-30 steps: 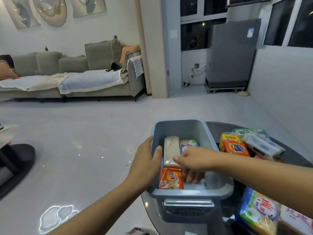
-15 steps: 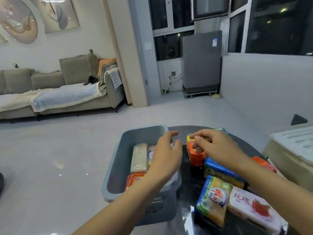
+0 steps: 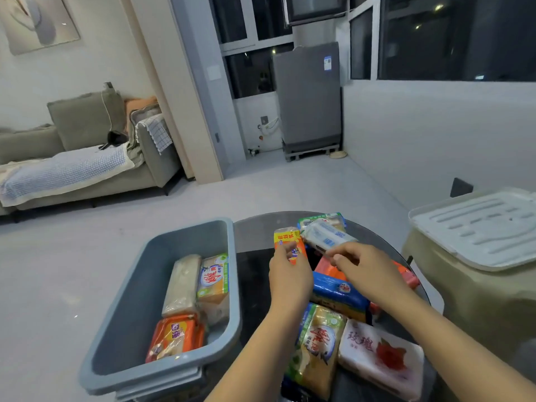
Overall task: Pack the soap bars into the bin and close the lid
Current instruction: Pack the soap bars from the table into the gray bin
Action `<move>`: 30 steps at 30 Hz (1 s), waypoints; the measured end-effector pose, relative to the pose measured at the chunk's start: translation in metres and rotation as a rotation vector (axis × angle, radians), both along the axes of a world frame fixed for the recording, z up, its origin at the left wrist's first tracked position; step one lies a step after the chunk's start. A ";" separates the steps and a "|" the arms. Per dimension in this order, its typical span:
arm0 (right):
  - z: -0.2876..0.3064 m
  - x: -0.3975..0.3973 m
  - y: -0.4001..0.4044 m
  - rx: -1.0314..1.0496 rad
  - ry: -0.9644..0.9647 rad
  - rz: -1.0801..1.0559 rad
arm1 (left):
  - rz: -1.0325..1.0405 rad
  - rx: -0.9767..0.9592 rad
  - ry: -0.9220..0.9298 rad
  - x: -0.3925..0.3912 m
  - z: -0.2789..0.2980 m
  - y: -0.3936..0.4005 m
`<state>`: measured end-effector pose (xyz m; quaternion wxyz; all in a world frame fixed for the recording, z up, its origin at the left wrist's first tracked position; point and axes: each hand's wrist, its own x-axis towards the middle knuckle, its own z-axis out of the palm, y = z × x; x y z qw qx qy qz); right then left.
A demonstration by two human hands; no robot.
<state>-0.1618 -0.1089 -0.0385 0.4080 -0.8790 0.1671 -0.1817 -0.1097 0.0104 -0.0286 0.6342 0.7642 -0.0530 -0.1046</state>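
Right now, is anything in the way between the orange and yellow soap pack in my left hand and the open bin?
Nothing visible. The left hand holds the orange and yellow soap pack just right of the bin, whose top is open, with bare floor beside the packs inside.

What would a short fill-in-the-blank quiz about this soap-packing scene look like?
1. The left hand grips an orange and ____ soap pack.
2. The right hand pinches the ____ soap pack with blue print.
3. The grey bin has ____ soap packs showing inside it.
4. The soap pack nearest the right forearm shows a red ____.

Missing words: yellow; white; three; rose
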 end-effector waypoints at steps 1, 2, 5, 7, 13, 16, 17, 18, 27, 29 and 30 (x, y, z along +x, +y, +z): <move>-0.004 0.002 -0.003 -0.006 0.026 0.003 | -0.008 0.016 0.005 0.001 -0.007 -0.001; -0.008 0.004 -0.005 -0.014 0.058 0.012 | -0.014 0.034 0.009 0.002 -0.013 -0.003; -0.013 0.011 -0.009 -0.053 0.176 0.068 | -0.029 0.069 0.046 0.007 -0.029 -0.005; -0.015 0.012 -0.012 -0.081 0.252 0.106 | -0.049 0.078 0.074 0.008 -0.039 -0.006; -0.022 0.005 -0.020 -0.176 0.399 0.161 | -0.060 0.049 0.143 0.006 -0.048 -0.004; -0.025 0.002 -0.022 -0.208 0.403 0.163 | -0.073 0.018 0.192 0.006 -0.044 -0.003; -0.025 0.002 -0.022 -0.222 0.398 0.162 | -0.074 0.012 0.198 0.005 -0.043 -0.002; -0.026 0.001 -0.022 -0.236 0.392 0.161 | -0.074 0.006 0.202 0.005 -0.042 -0.001; -0.032 -0.001 -0.014 -0.367 0.299 0.126 | -0.095 -0.059 0.172 0.002 -0.041 0.005; -0.032 -0.003 -0.012 -0.367 0.252 0.096 | -0.111 -0.103 0.133 0.001 -0.041 0.008; -0.030 -0.004 -0.010 -0.365 0.223 0.075 | -0.116 -0.128 0.117 0.000 -0.041 0.009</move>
